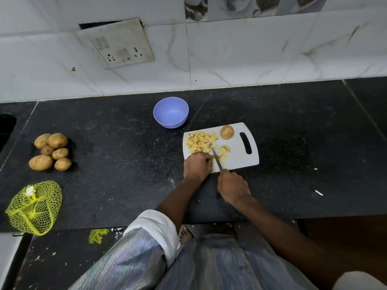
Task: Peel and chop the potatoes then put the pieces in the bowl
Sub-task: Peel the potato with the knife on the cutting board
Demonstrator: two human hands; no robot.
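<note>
A white cutting board (240, 160) lies on the black counter. On its far left part sits a heap of chopped potato pieces (200, 141), with a potato half (226, 132) at its far edge. Potato slices (224, 151) lie near the middle. My left hand (196, 165) holds down a slice at the board's near left corner. My right hand (232, 186) grips a knife (216, 160) whose blade points away from me, right beside the left fingers. An empty purple bowl (171, 112) stands beyond the board to the left.
Several whole potatoes (51, 151) are piled at the counter's left. A yellow mesh bag (34, 207) lies near the front left edge. A switch and socket plate (116, 42) hangs on the tiled wall behind. The counter's front edge runs just below my forearms.
</note>
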